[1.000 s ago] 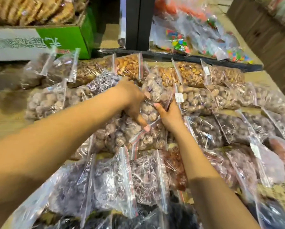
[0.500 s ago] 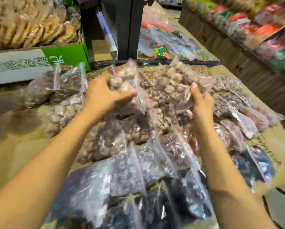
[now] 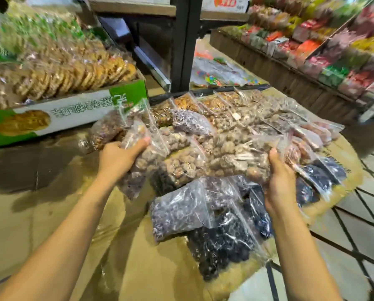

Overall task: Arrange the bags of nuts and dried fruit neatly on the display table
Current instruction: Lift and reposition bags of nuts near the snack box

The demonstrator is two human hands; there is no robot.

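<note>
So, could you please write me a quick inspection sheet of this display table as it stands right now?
Surface: display table covered in brown card, bare on the left side.
Job's things: clear bags of brown nuts heaped mid-table; dark dried-fruit bags overlap at the near edge; lighter nut bags in the back row.
Clutter: green and white biscuit box at the table's back left.
Hands: left hand grips a nut bag; right hand grips the bundle's right end.
Cables: nothing seen.
Surroundings: black post; shelves of coloured packets at right; tiled floor.
</note>
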